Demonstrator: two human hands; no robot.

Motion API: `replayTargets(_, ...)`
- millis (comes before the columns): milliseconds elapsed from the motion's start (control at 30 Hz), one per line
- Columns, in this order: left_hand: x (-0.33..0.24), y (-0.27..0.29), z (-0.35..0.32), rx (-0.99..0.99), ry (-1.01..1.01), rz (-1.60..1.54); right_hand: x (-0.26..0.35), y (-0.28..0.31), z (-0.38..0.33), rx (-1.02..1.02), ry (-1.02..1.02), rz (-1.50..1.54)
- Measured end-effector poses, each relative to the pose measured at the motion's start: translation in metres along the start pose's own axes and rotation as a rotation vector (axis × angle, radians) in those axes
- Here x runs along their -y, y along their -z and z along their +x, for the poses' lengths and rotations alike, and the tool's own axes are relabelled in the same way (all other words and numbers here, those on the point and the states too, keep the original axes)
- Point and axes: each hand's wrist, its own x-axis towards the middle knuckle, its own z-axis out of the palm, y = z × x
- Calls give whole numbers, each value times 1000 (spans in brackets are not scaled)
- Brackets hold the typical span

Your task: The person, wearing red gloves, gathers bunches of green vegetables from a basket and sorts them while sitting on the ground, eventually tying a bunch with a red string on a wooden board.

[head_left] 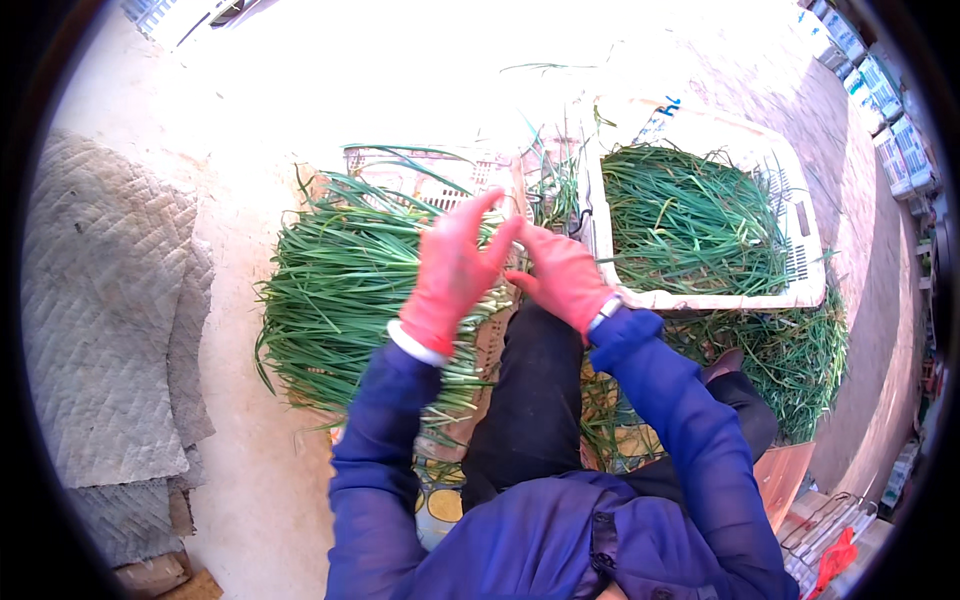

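Note:
Both of my hands wear pinkish-red gloves and meet in front of me, above my knee. My left hand has its thumb and fingers apart, with nothing visible between them. Its thumb is close to the fingertips of my right hand, whose thumb also stands away from its fingers. Under and left of my left hand lies a thick layer of garlic chives, green leaves to the left and pale stem ends to the right. They rest on a pale perforated crate, mostly hidden beneath them.
On the right, a white plastic crate holds loose green leaves. More leaf scraps heap below it beside my foot. Grey quilted mats lie at the far left. Stacked packs line the far right edge.

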Motion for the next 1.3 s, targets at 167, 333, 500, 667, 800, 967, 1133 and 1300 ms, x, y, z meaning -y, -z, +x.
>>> replayTargets(167,105,29,11,305,-139,386,15,-35,26,33,172,-33)
replayTargets(333,157,44,-14,401,-12,397,-6,-20,64,256,112,201)
replayTargets(500,153,38,-38,334,121,405,-45,-54,129,121,31,22)
replayTargets(667,140,39,-44,373,238,535,-28,-90,169,228,-177,67)
replayTargets(800,124,39,-55,310,320,594,-18,-118,165,310,-51,92)
replayTargets(967,141,55,-67,21,358,369,24,-127,137,682,82,174)
replayTargets(1133,133,50,-17,128,46,405,34,-124,107,730,-31,238)
replayTargets(1300,182,44,-47,398,442,-48,29,-100,86,482,-7,442)
